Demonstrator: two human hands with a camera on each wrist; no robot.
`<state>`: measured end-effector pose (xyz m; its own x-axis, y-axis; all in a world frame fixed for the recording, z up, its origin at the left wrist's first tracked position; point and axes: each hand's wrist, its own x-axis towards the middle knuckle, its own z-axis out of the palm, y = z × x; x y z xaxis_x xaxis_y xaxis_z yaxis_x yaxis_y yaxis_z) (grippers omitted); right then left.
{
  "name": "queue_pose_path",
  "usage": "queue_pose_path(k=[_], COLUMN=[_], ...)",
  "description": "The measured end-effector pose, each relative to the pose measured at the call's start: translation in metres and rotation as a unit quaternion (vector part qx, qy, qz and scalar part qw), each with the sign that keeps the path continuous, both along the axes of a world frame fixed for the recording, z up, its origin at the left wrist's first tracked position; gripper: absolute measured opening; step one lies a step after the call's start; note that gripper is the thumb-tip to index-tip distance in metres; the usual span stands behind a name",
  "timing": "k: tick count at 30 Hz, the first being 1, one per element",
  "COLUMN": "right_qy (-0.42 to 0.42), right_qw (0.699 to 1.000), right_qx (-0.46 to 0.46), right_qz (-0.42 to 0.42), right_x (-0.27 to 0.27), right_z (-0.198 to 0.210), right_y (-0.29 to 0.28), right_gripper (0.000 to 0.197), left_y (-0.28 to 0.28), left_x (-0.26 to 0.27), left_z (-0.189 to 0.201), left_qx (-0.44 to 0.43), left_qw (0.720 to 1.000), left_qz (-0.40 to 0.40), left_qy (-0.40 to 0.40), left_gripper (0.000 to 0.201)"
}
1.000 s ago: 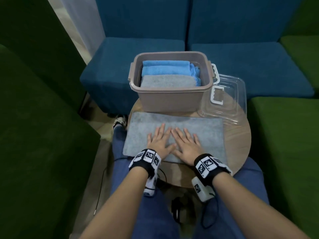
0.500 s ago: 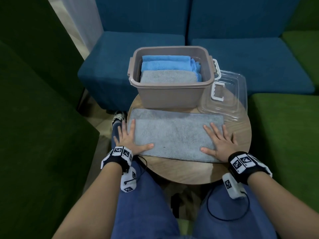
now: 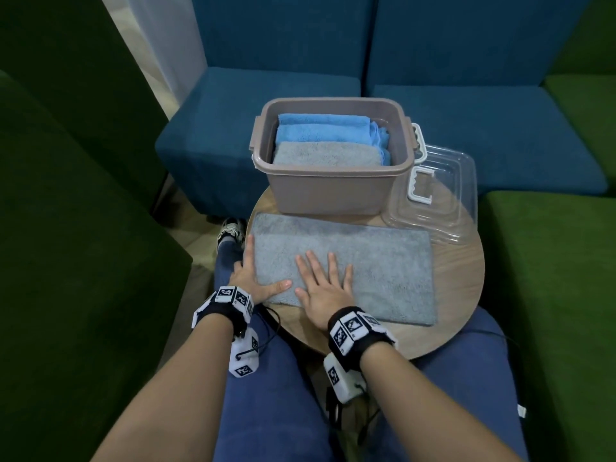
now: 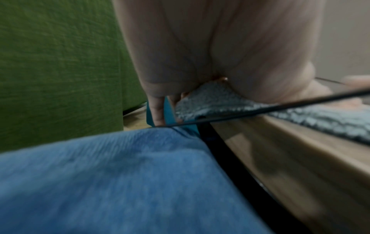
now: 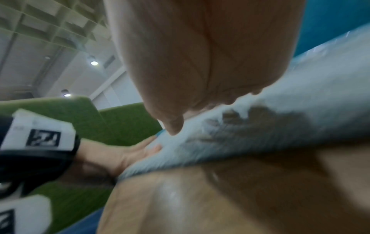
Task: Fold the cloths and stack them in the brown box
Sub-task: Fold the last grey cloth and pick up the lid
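A grey cloth (image 3: 366, 261), folded into a long strip, lies on the round wooden table (image 3: 460, 278) in front of the brown box (image 3: 333, 170). The box holds a folded grey cloth (image 3: 326, 155) and folded blue cloths (image 3: 323, 128) behind it. My left hand (image 3: 245, 271) is at the strip's left end, thumb on top and fingers straight along the edge. My right hand (image 3: 325, 285) presses flat on the strip, left of its middle. The left wrist view shows the cloth's corner (image 4: 210, 101) under my palm. In the right wrist view my palm rests on the cloth (image 5: 280, 118).
A clear plastic lid (image 3: 443, 208) with white handles leans at the box's right, partly on the table. Blue seats stand behind the table, green seats on both sides. My knees in blue jeans are under the table's near edge.
Both hands swept apart from the cloth's middle to its ends. Since then my right hand has slid back leftward to near the left hand, which stays at the left end.
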<state>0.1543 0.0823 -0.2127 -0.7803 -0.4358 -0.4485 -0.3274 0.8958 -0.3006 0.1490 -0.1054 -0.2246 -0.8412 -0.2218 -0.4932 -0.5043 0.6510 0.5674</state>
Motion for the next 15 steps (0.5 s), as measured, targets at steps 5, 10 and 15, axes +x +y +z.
queue_pose_path(k=[5,10,15], right_qy=[0.000,-0.029,-0.035], right_qw=[1.000,0.995,0.991], right_qx=[0.021,0.048,0.040], right_qz=[0.002,-0.088,-0.120], right_x=[-0.014,-0.026,-0.025], right_z=[-0.003,0.002,0.002], right_y=[0.056,0.137,0.152], right_gripper=[0.080,0.114,0.123], left_y=[0.000,0.004,0.005], left_x=[0.001,0.002,0.000], left_z=[0.001,0.005,0.018], left_qx=[0.020,-0.018,0.038], left_qw=[1.000,1.000,0.995], left_qz=[0.006,0.009,0.090], left_qy=[-0.002,-0.004,0.005], left_gripper=[0.141,0.138,0.144])
